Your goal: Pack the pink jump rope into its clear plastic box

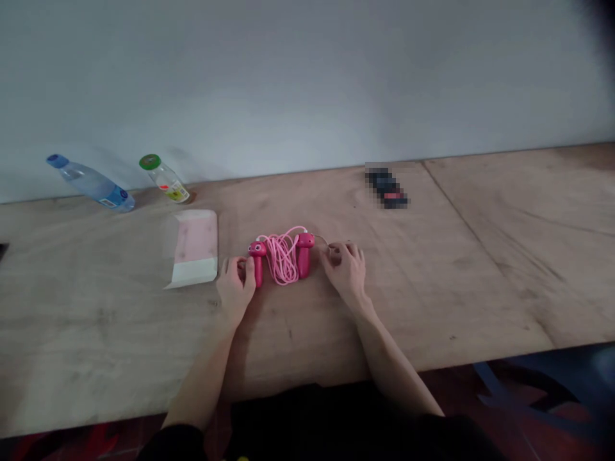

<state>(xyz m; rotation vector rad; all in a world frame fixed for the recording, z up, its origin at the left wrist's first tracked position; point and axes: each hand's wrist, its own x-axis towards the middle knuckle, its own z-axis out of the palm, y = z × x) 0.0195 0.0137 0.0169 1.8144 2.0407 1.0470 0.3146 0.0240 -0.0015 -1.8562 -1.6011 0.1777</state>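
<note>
A pink skipping rope (pixel 282 259) lies on the table in front of me, its cord bundled in loops between two handles. The left handle (pixel 258 266) has a round head with big cartoon eyes; the right handle (pixel 303 261) stands parallel to it. My left hand (pixel 235 287) rests beside the left handle, thumb against it, fingers loosely curled with a gap to the thumb. From the head of the right handle a thin wire-like strand (pixel 323 239) runs to my right hand (pixel 346 269), where thumb and fingertips pinch its end.
An open white-and-pink card package (pixel 196 246) lies left of my left hand. Behind it are a blue-capped plastic bottle (pixel 93 184) and a green-capped bottle (pixel 168 181). A dark pixelated object (pixel 387 187) lies near the wall, on the wooden table (pixel 456 275).
</note>
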